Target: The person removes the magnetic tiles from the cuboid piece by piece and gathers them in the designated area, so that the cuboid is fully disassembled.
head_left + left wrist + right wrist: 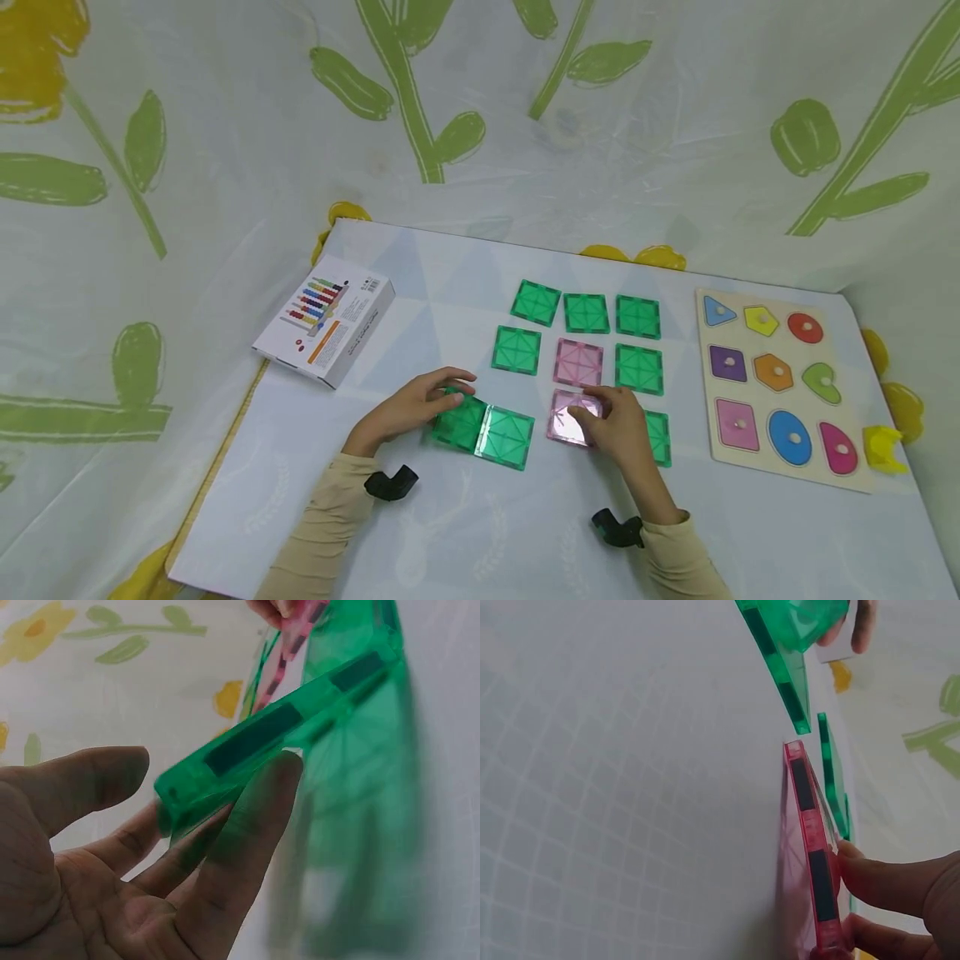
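Note:
My right hand pinches a pink magnetic tile at its side, just in front of another pink tile lying flat. In the right wrist view, the held tile stands tilted on edge, thumb and a finger against it. My left hand has nearly straight fingers touching a green magnetic tile, joined along one side to a second green tile. The left wrist view has that green tile tilted over the extended fingers, the thumb apart from it.
Several loose green tiles lie around the flat pink one; another is partly behind my right hand. A wooden shape puzzle board lies at right, beside a yellow piece. A white abacus box sits at the back left.

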`<move>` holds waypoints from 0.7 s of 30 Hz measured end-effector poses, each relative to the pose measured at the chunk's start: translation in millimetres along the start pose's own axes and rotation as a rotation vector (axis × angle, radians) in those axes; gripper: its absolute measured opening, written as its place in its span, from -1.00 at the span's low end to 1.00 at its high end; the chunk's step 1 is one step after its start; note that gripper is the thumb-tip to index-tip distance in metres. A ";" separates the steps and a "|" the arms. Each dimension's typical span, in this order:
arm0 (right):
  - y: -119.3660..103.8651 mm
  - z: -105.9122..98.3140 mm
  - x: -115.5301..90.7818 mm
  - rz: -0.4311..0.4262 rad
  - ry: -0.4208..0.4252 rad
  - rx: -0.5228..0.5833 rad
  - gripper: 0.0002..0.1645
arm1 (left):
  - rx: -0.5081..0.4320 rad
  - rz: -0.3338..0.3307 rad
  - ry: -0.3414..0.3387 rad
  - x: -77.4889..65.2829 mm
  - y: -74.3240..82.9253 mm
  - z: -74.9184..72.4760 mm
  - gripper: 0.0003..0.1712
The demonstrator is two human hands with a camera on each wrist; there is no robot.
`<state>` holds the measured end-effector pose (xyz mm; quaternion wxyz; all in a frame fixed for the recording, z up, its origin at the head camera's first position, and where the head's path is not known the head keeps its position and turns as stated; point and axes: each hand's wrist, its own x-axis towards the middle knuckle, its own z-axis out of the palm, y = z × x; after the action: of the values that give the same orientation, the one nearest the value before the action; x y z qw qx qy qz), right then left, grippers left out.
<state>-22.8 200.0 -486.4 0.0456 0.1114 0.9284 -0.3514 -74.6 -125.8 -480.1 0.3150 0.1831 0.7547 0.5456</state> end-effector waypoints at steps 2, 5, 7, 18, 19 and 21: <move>-0.9 1.0 0.2 -0.005 0.008 -0.005 -0.46 | 0.020 0.016 0.010 -1.2 -0.7 -0.6 -0.51; -3.1 0.9 -1.0 -0.004 0.010 -0.011 -0.47 | 0.037 0.029 0.022 -2.2 -1.8 -0.8 -0.47; -4.8 0.9 -2.0 -0.001 0.010 -0.013 -0.47 | 0.063 0.040 0.026 -2.3 -2.0 -0.5 -0.42; -4.7 6.4 -4.5 -0.050 0.055 -0.037 -0.50 | 0.252 0.043 -0.004 -6.8 3.7 4.4 -0.05; -5.6 6.5 -5.1 -0.058 0.060 -0.035 -0.51 | 0.280 0.048 -0.005 -6.9 3.9 5.1 -0.03; -9.3 6.4 -7.1 -0.072 0.059 -0.030 -0.50 | 0.345 0.054 -0.004 -7.0 4.6 6.7 0.00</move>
<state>-18.1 187.7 -484.1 0.0072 0.0878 0.9380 -0.3352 -65.2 -123.9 -475.2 0.2656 0.2558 0.8314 0.4157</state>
